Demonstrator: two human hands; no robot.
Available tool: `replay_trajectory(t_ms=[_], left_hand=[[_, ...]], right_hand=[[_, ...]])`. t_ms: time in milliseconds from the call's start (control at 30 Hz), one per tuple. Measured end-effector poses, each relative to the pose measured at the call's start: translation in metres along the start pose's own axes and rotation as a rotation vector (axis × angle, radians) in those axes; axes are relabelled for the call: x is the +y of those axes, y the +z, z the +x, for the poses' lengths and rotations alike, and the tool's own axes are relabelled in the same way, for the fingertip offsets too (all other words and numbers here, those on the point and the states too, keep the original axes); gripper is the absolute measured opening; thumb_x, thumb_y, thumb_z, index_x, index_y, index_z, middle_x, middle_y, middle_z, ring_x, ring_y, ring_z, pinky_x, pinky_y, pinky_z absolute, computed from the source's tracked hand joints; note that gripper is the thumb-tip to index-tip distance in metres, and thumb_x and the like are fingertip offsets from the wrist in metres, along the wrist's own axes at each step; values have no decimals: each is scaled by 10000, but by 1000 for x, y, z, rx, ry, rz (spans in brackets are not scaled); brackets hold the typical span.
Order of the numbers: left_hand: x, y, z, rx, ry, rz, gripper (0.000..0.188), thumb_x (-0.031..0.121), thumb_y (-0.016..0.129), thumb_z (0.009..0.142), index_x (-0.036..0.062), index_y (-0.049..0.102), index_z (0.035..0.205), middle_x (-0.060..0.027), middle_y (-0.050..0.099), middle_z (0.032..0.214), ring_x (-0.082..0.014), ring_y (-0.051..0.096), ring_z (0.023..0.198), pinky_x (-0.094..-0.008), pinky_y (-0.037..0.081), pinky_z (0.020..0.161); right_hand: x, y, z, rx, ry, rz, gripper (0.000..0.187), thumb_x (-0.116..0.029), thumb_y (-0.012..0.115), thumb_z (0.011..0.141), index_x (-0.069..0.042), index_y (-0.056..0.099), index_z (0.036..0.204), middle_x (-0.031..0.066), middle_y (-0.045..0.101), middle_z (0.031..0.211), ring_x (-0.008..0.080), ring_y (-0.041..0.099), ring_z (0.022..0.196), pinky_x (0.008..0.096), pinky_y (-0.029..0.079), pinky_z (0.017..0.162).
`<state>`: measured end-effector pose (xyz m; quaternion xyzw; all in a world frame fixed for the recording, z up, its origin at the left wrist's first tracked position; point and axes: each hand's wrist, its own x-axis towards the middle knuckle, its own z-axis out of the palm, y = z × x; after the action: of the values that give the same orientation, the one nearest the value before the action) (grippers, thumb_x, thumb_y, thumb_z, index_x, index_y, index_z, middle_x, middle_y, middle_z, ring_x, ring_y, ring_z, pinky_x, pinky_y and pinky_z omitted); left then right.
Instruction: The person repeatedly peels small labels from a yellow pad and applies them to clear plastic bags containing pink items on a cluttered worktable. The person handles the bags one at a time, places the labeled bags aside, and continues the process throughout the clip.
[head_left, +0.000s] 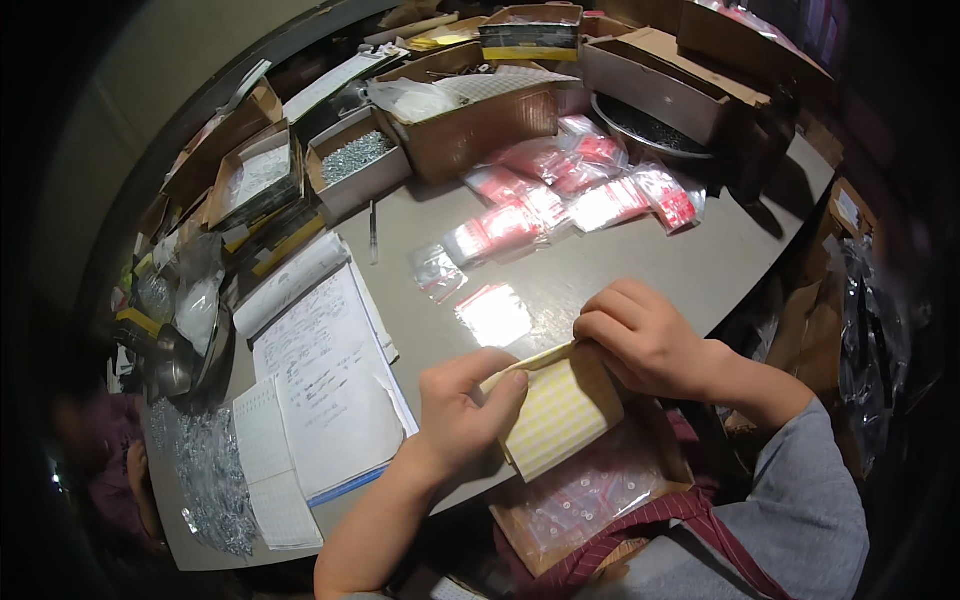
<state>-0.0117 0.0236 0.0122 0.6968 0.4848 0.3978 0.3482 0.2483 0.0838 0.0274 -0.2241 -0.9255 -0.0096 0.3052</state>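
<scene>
My left hand (468, 408) pinches the left end of a folded yellow-and-white checked sheet (560, 418), its thumb lying along the top fold. At the other end of that fold, the curled fingers of my right hand (640, 340) grip the sheet. The checked panel hangs down between both hands, over the table's near edge. Whether it is paper or cloth I cannot tell. Beneath it, an open cardboard box (522, 545) holds small clear bags (590, 500) with tiny round pieces inside. A stack of shiny clear bags (495, 315) lies just beyond my hands.
Red-and-clear plastic bags (510, 225) spread across the table's middle. An open notebook (325, 375) lies left, near a pen (374, 235) and a shiny heap (205, 480). Along the back stand a box of metal bits (355, 160) and a large carton (470, 135). Another person's sleeve (108, 460) shows far left.
</scene>
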Motion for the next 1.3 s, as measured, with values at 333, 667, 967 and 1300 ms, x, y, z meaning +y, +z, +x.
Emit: replay_trajectory(t_ms=[333,667,967,1300], left_hand=[[-4,11,5,218,116,171,143,139,716,887,8,694,939,-139,692,805,-322,660,731,-394,519,696],[-9,25,-3,30,461,498,158,89,651,884,-20,607,990,-225,672,1220,-412,589,1198,-476,459,1014],[-12,28,-3,90,503,518,252,109,720,861,-25,651,1062,-236,650,1176,-418,613,1113,-479,486,987],[-15,29,-2,94,541,408,219,97,720,858,-13,632,1026,-205,650,1028,-398,630,961,-459,503,913]], right_hand=[[8,-22,3,126,-220,28,226,4,733,763,19,666,978,128,654,935,272,652,794,356,538,719],[43,8,54,-438,550,645,191,-170,713,898,-4,672,983,116,678,867,206,642,786,358,513,742],[54,46,55,-370,275,62,269,-226,782,857,-1,638,878,200,664,807,409,655,775,470,501,667],[35,30,77,-504,330,557,225,-86,701,901,-25,592,1088,124,697,970,254,695,884,370,543,734]])
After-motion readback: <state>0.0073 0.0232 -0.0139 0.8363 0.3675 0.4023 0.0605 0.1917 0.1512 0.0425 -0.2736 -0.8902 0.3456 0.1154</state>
